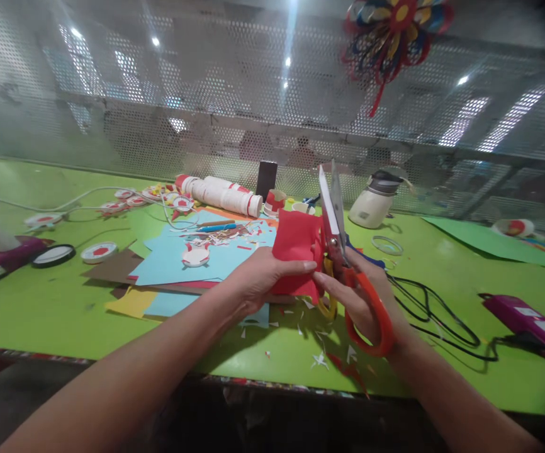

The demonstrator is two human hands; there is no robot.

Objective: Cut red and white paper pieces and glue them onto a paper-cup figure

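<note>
My left hand grips a piece of red paper by its lower part, thumb on top. Around the orange-handled scissors my right hand is closed, and their blades point up and away, slightly apart. The right fingertips meet the paper's right edge, where a curled or cut strip of red shows. A yellow loop sits beside the orange handle; I cannot tell whether it belongs to the scissors. White and red paper scraps lie on the green table below.
Blue paper sheets bear pens and shavings. Behind stand stacked paper cups and a black phone-like slab. To the right are a white jug, black cable and purple power strip. A perforated metal screen closes the back.
</note>
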